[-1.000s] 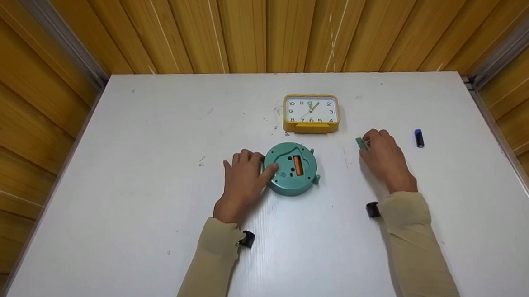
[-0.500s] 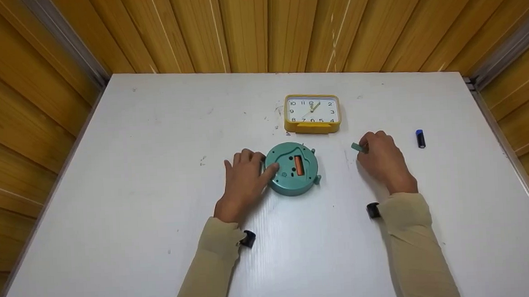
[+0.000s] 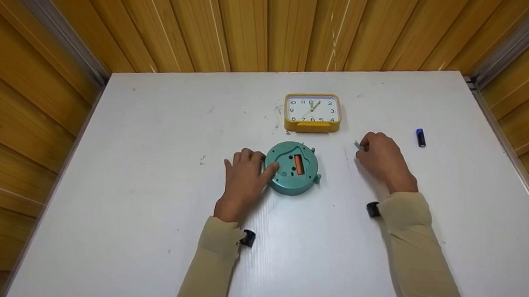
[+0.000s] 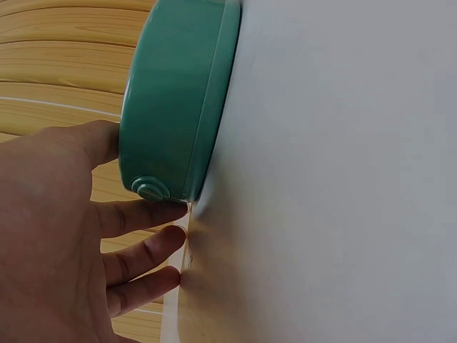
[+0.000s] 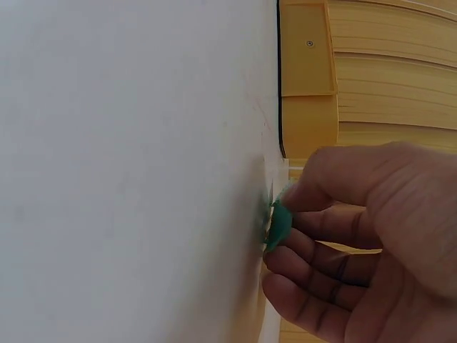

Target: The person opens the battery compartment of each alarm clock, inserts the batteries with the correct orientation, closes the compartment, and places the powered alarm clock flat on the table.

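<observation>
A round green clock (image 3: 289, 185) lies face down on the table, its open battery compartment showing an orange battery (image 3: 299, 165). My left hand (image 3: 243, 179) holds it from the left, thumb on its back and index finger against its side. The left wrist view shows the green casing (image 4: 175, 93) close up, with the other fingers spread below it. To the right, my right hand (image 3: 383, 160) pinches a small green battery cover (image 5: 280, 225) between thumb and fingers, just above the table. In the head view the fingers hide most of that cover.
Behind the green clock, a yellow rectangular clock (image 3: 312, 112) lies face up. A black and blue battery (image 3: 421, 139) is on the white table (image 3: 113, 197), right of my right hand. Wood-look panels (image 3: 240, 27) stand along the table's back and sides.
The battery cover has turned in my right fingers, now showing narrower to the head camera, and the right hand has shifted slightly left. The left hand and green clock stay in place.
</observation>
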Action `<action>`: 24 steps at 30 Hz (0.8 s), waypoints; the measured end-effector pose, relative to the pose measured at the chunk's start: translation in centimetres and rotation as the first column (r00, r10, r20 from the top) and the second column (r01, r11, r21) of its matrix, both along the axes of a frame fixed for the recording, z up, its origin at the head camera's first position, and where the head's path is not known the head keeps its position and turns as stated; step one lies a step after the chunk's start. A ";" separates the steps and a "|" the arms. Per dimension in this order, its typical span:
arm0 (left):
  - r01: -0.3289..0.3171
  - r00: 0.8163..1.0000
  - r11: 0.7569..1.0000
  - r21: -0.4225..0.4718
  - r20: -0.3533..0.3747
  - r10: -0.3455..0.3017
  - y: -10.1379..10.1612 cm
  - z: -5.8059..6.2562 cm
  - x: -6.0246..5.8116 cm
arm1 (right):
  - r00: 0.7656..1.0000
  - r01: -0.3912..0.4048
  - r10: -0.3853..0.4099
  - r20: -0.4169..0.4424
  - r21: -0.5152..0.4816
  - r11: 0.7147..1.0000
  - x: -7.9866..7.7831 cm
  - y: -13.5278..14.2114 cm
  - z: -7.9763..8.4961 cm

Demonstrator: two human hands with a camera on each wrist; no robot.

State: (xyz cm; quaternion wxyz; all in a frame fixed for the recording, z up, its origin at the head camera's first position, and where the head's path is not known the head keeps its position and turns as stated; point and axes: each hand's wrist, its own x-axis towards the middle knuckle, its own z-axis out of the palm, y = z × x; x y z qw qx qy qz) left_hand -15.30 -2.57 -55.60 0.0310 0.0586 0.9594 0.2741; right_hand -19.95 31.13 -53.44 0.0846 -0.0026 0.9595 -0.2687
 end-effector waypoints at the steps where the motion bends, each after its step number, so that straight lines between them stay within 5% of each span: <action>1: 0.003 1.000 1.000 -0.004 -0.006 -0.003 0.0 0.0 0.0 | 1.000 -0.005 0.005 -0.014 0.004 1.000 0.0 0.0 0.0; 24: 0.001 1.000 1.000 -0.018 0.013 -0.001 0.0 0.2 0.0 | 0.998 -0.014 0.014 -0.061 -0.006 1.000 0.0 -0.3 -0.1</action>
